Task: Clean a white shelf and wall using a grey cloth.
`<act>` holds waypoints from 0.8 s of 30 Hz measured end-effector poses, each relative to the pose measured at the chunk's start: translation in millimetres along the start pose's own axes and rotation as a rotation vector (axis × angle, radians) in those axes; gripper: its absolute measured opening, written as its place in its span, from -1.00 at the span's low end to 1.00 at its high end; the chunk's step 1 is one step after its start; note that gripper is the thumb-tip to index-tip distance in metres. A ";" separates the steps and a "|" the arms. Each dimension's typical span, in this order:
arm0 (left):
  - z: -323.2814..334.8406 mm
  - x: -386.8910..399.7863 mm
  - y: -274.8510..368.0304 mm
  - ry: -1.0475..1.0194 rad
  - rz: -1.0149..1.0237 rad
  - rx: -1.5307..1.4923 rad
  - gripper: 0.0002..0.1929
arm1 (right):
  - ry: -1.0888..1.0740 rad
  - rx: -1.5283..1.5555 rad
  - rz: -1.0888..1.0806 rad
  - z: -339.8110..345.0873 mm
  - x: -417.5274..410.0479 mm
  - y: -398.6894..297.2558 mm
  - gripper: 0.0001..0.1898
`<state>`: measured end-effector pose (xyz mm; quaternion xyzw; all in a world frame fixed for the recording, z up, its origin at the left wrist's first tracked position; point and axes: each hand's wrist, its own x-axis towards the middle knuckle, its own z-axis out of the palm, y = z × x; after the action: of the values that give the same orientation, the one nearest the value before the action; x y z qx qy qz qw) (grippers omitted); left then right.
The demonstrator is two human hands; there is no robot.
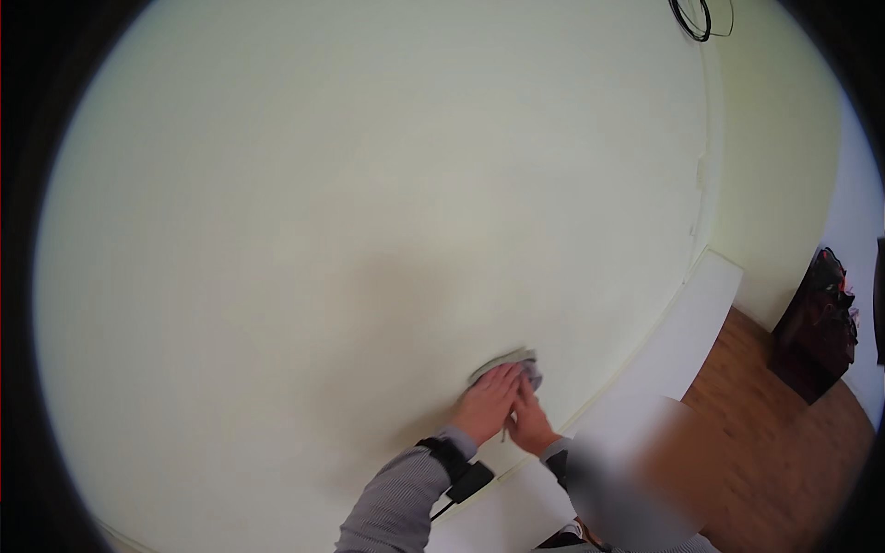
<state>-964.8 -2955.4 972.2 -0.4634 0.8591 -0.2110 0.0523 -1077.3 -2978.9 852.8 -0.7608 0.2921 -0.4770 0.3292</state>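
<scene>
A folded grey-green cloth lies pressed against a broad pale wall. My left hand is laid over the cloth with the fingers together, pointing up and to the right. Close against it, my right hand has its fingertips at the cloth's right side. The two hands meet at the fingers, which hide the lower part of the cloth. A black strap with a small black box is around my left wrist, over a grey ribbed sleeve.
A white ledge runs along the wall's lower edge at right. Beyond it is a brown wood-look floor with a dark red container full of items. A coiled black cable hangs at the top right. A blurred patch hides the area near my right forearm.
</scene>
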 end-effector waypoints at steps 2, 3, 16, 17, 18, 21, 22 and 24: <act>6.9 -15.8 -21.0 -0.002 -0.029 -0.084 -0.51 | 0.001 0.010 -0.028 14.9 14.9 -11.6 -0.40; -3.9 -19.4 -29.4 0.003 -0.100 -0.139 -0.52 | 0.016 -0.031 -0.127 10.8 28.7 -21.8 -0.40; -220.7 95.6 -40.6 0.459 -0.495 0.390 -0.49 | 0.155 -0.181 -0.714 -189.1 186.3 -142.3 -0.47; -234.5 119.0 -34.1 0.506 -0.487 0.451 -0.49 | 0.184 -0.202 -0.751 -214.0 196.5 -141.2 -0.47; -245.1 144.9 -27.0 0.557 -0.481 0.514 -0.49 | 0.213 -0.227 -0.793 -239.3 206.6 -135.9 -0.46; -264.0 216.8 -1.5 0.599 -0.474 0.528 -0.50 | 0.259 -0.295 -0.821 -306.8 227.3 -107.5 -0.45; -252.5 235.3 11.3 0.597 -0.460 0.525 -0.51 | 0.288 -0.322 -0.790 -319.4 221.4 -85.4 -0.44; -229.3 265.8 26.3 0.636 -0.400 0.509 -0.52 | 0.325 -0.343 -0.772 -338.8 212.5 -49.1 -0.44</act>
<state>-1200.8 -3088.2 1197.2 -0.5049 0.6468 -0.5532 -0.1436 -1302.4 -3185.4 1115.6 -0.7728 0.1100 -0.6227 -0.0538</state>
